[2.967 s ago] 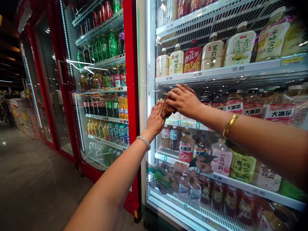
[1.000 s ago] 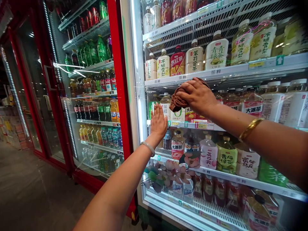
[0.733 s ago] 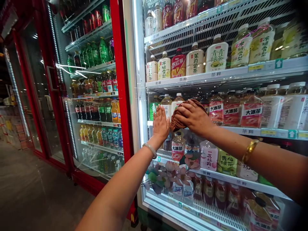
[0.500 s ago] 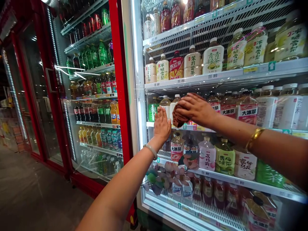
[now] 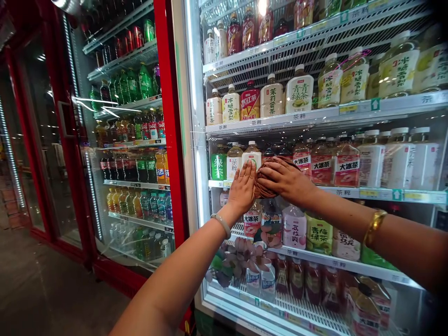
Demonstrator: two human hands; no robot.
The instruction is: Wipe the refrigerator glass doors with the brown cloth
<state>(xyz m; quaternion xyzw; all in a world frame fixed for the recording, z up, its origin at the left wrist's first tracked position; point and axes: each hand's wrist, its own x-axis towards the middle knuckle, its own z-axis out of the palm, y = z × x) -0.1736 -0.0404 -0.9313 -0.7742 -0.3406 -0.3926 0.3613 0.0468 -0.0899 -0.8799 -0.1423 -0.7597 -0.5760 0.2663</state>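
Note:
My right hand [image 5: 289, 179] is wrapped over a crumpled brown cloth [image 5: 266, 179], which lies against the glass door of a lit drinks cooler [image 5: 184, 116]. Just left of the cloth, my left hand [image 5: 242, 187] rests flat on the same glass, its fingers stretched upward and holding nothing. The fingertips of the left hand are close beside the cloth. Behind the glass, bottles [image 5: 299, 93] stand in rows on white shelves. A bangle is on each wrist, pale on the left and gold on the right.
A second cooler with a red frame [image 5: 171, 116] stands to the left, with cans and bottles inside. Farther left are more red-framed doors with a handle [image 5: 66, 119]. Flower decals [image 5: 241, 261] show low on the near glass. Grey floor [image 5: 38, 284] lies at lower left.
The right hand and cloth have moved slightly down on the glass. The left hand has shifted right and a little down, closer to the cloth. The view has turned slightly right.

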